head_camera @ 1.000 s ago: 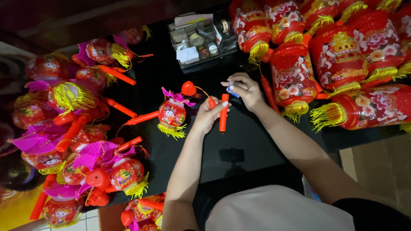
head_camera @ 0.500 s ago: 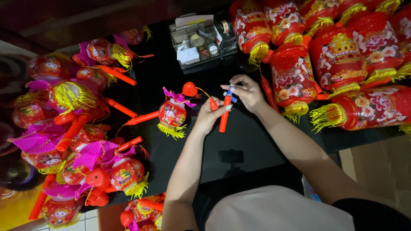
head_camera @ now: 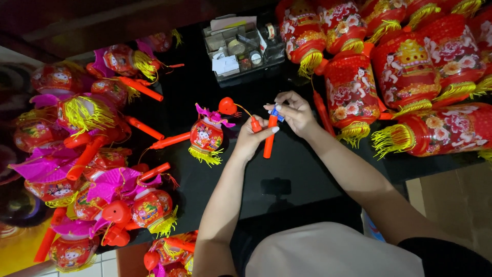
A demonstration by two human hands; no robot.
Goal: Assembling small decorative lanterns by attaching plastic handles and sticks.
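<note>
My left hand [head_camera: 252,138] grips an orange plastic stick handle [head_camera: 269,139] upright over the black table [head_camera: 215,92]. At the handle's top end my right hand [head_camera: 292,112] pinches a small blue and white piece [head_camera: 277,111]. A thin wire runs from the handle to a small red toy lantern [head_camera: 207,135] with a pink top and yellow fringe, lying just left of my left hand. A red heart-shaped piece [head_camera: 227,105] sits above that lantern.
A heap of small red, pink and yellow lanterns [head_camera: 87,154] with orange handles fills the left side. Large red lanterns [head_camera: 405,72] with yellow tassels lie at the right. A clear compartment box [head_camera: 241,48] of small parts stands at the back. A phone's reflection shows on the tabletop.
Both hands stay at the handle's top. My right hand's fingers have shifted slightly on the blue piece; the lantern has not moved.
</note>
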